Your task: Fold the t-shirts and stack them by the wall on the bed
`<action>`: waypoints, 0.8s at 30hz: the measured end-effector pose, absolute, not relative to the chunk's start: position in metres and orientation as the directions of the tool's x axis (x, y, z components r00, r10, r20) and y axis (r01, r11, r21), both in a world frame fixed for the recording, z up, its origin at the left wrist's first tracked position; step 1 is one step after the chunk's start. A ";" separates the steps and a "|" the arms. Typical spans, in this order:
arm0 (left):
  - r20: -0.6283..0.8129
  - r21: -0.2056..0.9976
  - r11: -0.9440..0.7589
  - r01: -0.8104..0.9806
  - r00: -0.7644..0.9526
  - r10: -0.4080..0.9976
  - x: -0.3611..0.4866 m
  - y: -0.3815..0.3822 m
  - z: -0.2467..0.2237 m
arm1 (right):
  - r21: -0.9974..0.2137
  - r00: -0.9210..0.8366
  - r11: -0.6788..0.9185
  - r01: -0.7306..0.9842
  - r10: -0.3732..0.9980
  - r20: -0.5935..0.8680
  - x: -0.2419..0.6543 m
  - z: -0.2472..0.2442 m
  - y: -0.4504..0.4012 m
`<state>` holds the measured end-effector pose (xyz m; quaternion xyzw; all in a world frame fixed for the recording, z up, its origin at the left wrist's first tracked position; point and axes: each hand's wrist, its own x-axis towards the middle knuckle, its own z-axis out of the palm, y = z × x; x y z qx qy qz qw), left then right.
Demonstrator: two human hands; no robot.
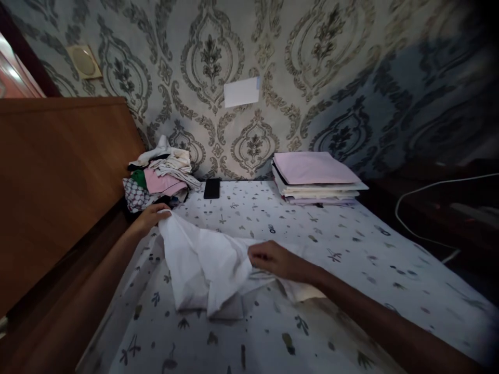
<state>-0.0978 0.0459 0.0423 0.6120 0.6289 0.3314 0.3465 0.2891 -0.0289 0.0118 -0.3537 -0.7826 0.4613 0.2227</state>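
A white cloth garment [206, 265] hangs in loose folds between my two hands, its lower part resting on the patterned sheet. At its upper left corner my left hand [150, 218] pinches the fabric between thumb and fingers. My right hand [273, 259] is closed in a fist on the right part of the cloth. More pale fabric [304, 291] lies flat beneath and behind my right wrist. What kind of garment it is I cannot tell.
A jumbled heap of clothes [163, 176] sits at the far left, beside a wooden panel [66, 192]. Next to it lies a black phone [211, 188]. A neat stack of folded cloths [317, 169] stands at the back right. A white cable [401, 202] curves beyond the patterned sheet [351, 270].
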 end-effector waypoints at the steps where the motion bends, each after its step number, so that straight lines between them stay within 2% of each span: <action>1: -0.004 0.829 0.020 0.560 -0.030 1.000 -0.096 0.056 0.037 | -0.932 -0.515 0.194 0.306 0.857 0.009 0.292 0.011 -0.016; 3: 0.067 0.794 -0.010 0.608 -0.072 0.995 -0.090 0.074 0.026 | -0.983 -0.107 -0.024 0.181 0.993 -0.044 0.302 0.008 0.011; 4: 0.098 0.778 -0.019 0.628 -0.091 0.991 -0.086 0.080 0.019 | -0.987 0.056 -0.075 0.144 0.996 -0.067 0.309 0.005 0.023; 6: 0.135 0.757 -0.023 0.653 -0.121 0.983 -0.079 0.085 0.007 | -0.983 0.252 -0.118 0.141 0.964 -0.080 0.324 -0.002 0.038; 8: 0.165 0.733 -0.029 0.679 -0.136 0.977 -0.074 0.078 -0.004 | -0.974 0.340 -0.133 0.182 0.938 -0.065 0.338 -0.013 0.036; 10: 0.230 0.667 -0.086 0.740 -0.096 0.968 -0.069 0.058 -0.010 | -0.958 0.374 -0.114 0.265 0.927 -0.007 0.351 -0.025 0.016; 12: 0.290 0.569 -0.181 0.802 0.011 0.957 -0.063 0.027 -0.011 | -0.898 0.327 -0.064 0.436 0.941 0.091 0.361 -0.035 -0.014; 13: 0.292 0.529 -0.229 0.817 0.079 0.953 -0.058 0.009 -0.010 | -0.843 0.285 -0.039 0.536 0.949 0.137 0.364 -0.039 -0.030; 15: 0.204 0.524 -0.300 0.797 0.225 0.953 -0.047 -0.028 -0.007 | -0.714 0.223 -0.037 0.699 0.960 0.169 0.368 -0.042 -0.061; 17: 0.084 0.537 -0.376 0.755 0.396 0.915 -0.034 -0.059 -0.004 | -0.633 0.228 -0.114 0.766 0.968 0.102 0.369 -0.038 -0.083; 19: 0.008 0.496 -0.462 0.735 0.528 0.849 -0.023 -0.081 -0.002 | -0.605 0.225 -0.188 0.773 0.974 -0.015 0.366 -0.029 -0.096; 21: -0.040 0.439 -0.527 0.727 0.602 0.797 -0.019 -0.091 0.004 | -0.623 0.202 -0.222 0.750 0.974 -0.104 0.364 -0.015 -0.103; 24: -0.092 0.451 -0.558 0.696 0.658 0.747 -0.031 -0.092 0.021 | -0.723 0.200 -0.268 0.637 0.963 -0.181 0.366 0.007 -0.114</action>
